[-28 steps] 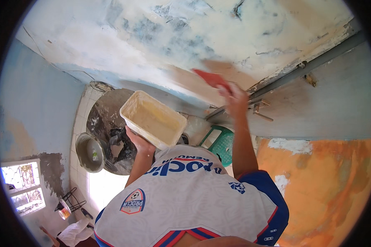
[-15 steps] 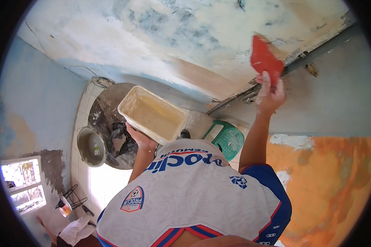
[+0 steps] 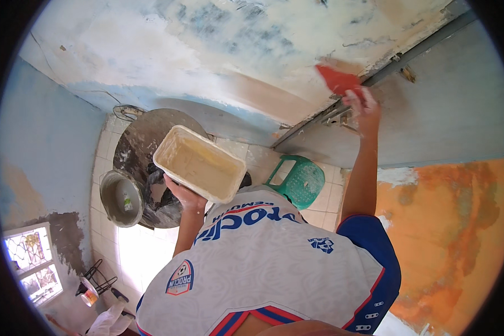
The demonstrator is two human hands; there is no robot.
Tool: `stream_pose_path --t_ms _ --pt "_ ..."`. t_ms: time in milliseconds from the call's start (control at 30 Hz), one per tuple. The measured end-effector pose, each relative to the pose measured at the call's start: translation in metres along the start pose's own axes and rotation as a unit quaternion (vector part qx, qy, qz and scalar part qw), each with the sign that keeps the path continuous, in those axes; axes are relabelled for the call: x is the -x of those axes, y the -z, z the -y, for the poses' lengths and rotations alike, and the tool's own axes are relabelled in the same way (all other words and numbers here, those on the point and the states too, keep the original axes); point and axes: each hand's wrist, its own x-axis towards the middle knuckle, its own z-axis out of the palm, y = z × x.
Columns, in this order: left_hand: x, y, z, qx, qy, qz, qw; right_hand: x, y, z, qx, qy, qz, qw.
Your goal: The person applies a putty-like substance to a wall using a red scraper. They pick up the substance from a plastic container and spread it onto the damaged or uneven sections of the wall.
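My left hand [image 3: 185, 195] grips the side of a rectangular cream plastic tub [image 3: 200, 162], smeared inside with pale paste. Up at the right, my right hand [image 3: 362, 109] is closed on a red spreader [image 3: 337, 78], slightly blurred, against the patchy white and blue plastered wall [image 3: 218, 45], near the long grey strip [image 3: 420, 45] along its right edge; whether the blade touches the wall I cannot tell. Both my hands have pale smears on them.
A dark round board [image 3: 137, 143] with black plastic [image 3: 165, 207] and a grey bucket [image 3: 120, 199] lie left. A green plastic chair [image 3: 308, 185] stands on tiles [image 3: 109, 246] near the orange wall [image 3: 448, 229]. A window [image 3: 31, 263] and black metal rack [image 3: 98, 274] are lower left.
My right hand and the red spreader moved up and rightward, then the blade swung back slightly left and down. The tub in my left hand shifted slightly left.
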Motion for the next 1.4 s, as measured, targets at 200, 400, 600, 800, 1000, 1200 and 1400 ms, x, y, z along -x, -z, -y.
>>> stream_pose_path --t_ms 200,400,600,800,1000,1200,1400 --pt "0.011 0.004 -0.005 -0.009 0.011 -0.009 1.000 -0.035 -0.009 -0.015 0.024 0.016 -0.019 0.999" --pt "0.023 0.032 -0.010 0.046 0.012 0.059 0.997 -0.014 0.012 0.042 0.095 0.050 0.021 0.994" --pt "0.033 0.054 -0.013 0.060 0.029 0.041 0.997 -0.045 0.001 0.014 0.307 0.159 -0.024 0.938" --pt "0.032 0.055 -0.023 0.043 -0.003 0.015 0.999 -0.024 0.010 0.070 0.208 0.006 0.075 0.975" --pt "0.036 0.025 -0.040 0.050 -0.024 -0.006 0.998 -0.047 0.009 0.033 0.272 0.171 -0.047 0.946" --pt "0.015 0.009 -0.045 0.079 -0.076 0.067 0.992 0.125 -0.030 0.146 -0.163 0.167 -0.054 0.971" --pt "-0.024 0.040 -0.034 0.087 -0.066 0.177 0.978 0.201 -0.112 0.197 -0.096 0.413 0.119 0.898"
